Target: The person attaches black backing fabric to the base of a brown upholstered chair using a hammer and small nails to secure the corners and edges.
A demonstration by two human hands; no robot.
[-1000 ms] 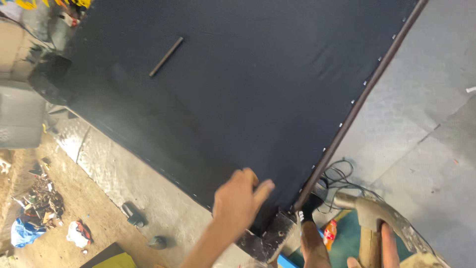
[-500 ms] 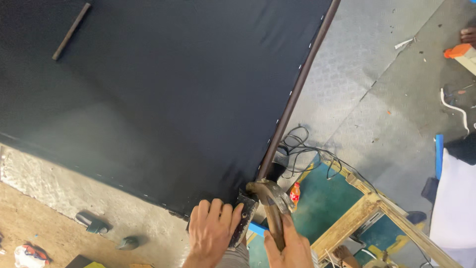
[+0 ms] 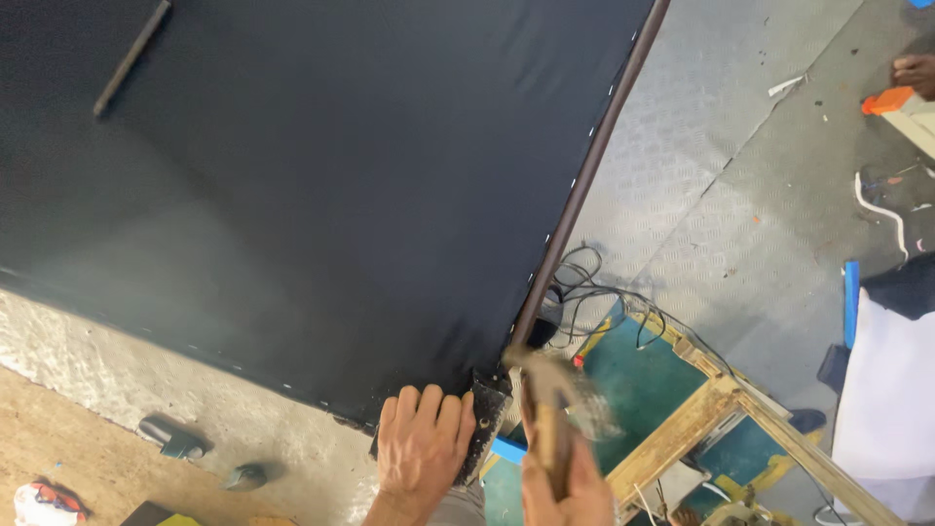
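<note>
Black fabric (image 3: 321,195) corner pressed under spread left-hand fingers (image 3: 429,404); right-hand fingers (image 3: 570,487) wrap blurred hammer (image 3: 550,409)

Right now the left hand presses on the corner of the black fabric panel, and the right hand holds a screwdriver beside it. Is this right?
Not quite. The head view shows the right hand holding a hammer, blurred, not a screwdriver. The left hand does press on the corner of the black fabric panel.

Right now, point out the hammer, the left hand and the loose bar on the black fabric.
hammer (image 3: 553,409), head view, blurred head
left hand (image 3: 421,450), head view, back of hand
bar (image 3: 131,56), head view, mid-length
</note>
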